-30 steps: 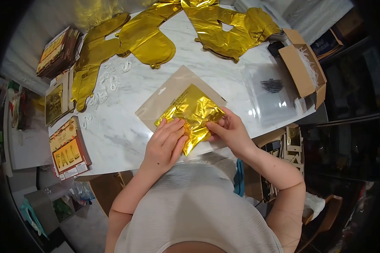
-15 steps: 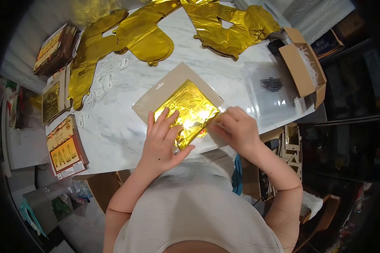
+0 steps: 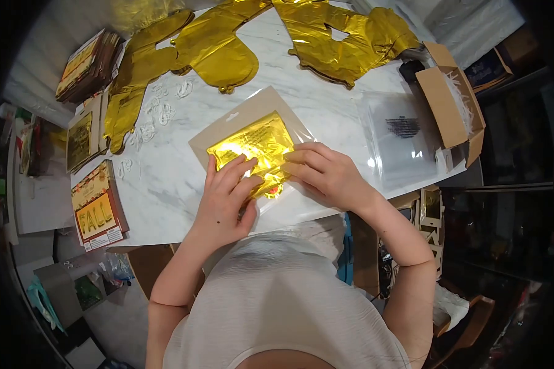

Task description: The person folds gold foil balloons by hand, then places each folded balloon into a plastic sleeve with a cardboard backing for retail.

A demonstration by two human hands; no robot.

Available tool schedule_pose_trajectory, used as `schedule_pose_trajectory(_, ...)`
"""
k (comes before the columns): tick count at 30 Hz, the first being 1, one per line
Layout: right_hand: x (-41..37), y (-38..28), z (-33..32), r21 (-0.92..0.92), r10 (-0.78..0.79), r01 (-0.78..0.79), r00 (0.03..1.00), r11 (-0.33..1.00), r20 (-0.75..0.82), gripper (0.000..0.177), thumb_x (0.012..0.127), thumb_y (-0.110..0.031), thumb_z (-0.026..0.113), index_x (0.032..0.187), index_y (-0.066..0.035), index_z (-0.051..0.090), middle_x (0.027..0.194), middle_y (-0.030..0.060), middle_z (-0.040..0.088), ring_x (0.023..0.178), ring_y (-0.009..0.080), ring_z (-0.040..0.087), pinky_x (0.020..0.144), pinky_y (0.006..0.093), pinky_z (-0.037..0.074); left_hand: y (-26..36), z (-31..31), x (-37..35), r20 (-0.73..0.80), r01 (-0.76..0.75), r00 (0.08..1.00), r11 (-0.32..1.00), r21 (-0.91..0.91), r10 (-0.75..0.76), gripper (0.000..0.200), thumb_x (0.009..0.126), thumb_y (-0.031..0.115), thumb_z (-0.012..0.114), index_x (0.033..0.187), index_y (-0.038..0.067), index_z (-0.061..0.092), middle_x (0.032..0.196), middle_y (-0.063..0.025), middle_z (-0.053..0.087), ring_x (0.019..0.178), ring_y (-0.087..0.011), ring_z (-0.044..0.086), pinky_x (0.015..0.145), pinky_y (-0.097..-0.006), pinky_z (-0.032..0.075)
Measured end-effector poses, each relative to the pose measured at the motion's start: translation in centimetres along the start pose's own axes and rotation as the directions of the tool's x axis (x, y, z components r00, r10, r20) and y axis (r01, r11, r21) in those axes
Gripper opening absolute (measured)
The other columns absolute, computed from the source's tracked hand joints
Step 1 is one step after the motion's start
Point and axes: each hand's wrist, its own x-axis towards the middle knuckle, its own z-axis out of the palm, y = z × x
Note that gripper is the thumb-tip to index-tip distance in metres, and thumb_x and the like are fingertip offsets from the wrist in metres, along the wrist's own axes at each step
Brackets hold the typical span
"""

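Note:
A gold foil balloon (image 3: 261,138), folded flat into a packet, lies on a clear plastic bag with a beige card (image 3: 268,101) in it, tilted on the table in front of me. My left hand (image 3: 224,200) rests on the foil's lower left, fingers spread and open. My right hand (image 3: 326,175) lies against the foil's right edge, fingers stretched out over it; its thumb is mostly hidden. A small red spot shows at the foil's lower edge between my hands.
Large flat gold foil balloons (image 3: 218,52) cover the back of the marble table (image 3: 172,203). White string coils (image 3: 164,114) lie to the left, near FALL packages (image 3: 98,206) and a card stack (image 3: 86,64). Clear bags (image 3: 400,147) and an open cardboard box (image 3: 440,107) are at right.
My right hand has moved left from the bag's right side onto the foil's edge, its fingers now extended. The foil has shifted left and lies flatter. My left hand stays on it.

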Motion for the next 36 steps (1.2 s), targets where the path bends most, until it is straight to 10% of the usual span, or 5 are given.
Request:
schedule_pose_trajectory(9,0.4,0.9,-0.2,-0.137,-0.095,0.097,0.995,0.986,0.023,0.032,0.085,-0.01,0.074,0.117,-0.012,0.073,0.124,0.0036,0.071,0.119,0.0262,0.07,0.087,0.0348,0.063,-0.5,-1.3,0.1,0.303,-0.042,0.953,0.982,0.182,-0.016,0.075,0.089,0.009,0.063,0.162,0.011,0.048,0.174,-0.0159,0.034,0.161,-0.0377,0.03,0.13,-0.0665,0.01)
schedule_pose_trajectory(20,1.0,1.3,-0.7,-0.187,-0.188,0.213,0.972,0.959,0.14,0.035,0.084,-0.015,0.072,0.118,-0.014,0.073,0.116,-0.0008,0.071,0.108,0.0183,0.071,0.086,0.031,0.06,-1.4,-0.5,1.8,0.118,-0.09,0.99,0.992,0.083,0.08,0.054,0.089,0.025,0.081,0.137,0.006,0.065,0.149,-0.0159,0.055,0.134,-0.0393,0.054,0.115,-0.0526,0.043)
schedule_pose_trajectory(26,1.7,0.9,-0.9,-0.309,-0.374,0.427,0.901,0.85,0.219,0.034,0.083,-0.017,0.071,0.117,-0.014,0.073,0.107,-0.0025,0.065,0.103,0.0154,0.067,0.089,0.0287,0.057,-1.0,-1.0,1.9,0.043,-0.126,0.992,0.981,0.149,0.121,0.045,0.091,0.025,0.079,0.13,0.005,0.07,0.128,-0.013,0.061,0.114,-0.0335,0.06,0.098,-0.0425,0.049)
schedule_pose_trajectory(36,1.7,0.0,-0.5,-0.372,-0.324,0.355,0.935,0.857,0.146,0.04,0.082,-0.016,0.071,0.121,-0.01,0.075,0.095,-0.0029,0.059,0.089,0.0122,0.061,0.077,0.0273,0.051,-0.5,-1.1,2.1,0.034,-0.051,0.998,0.995,0.085,0.048,0.04,0.092,0.024,0.076,0.125,0.003,0.072,0.113,-0.0102,0.065,0.103,-0.0281,0.066,0.09,-0.0428,0.051)
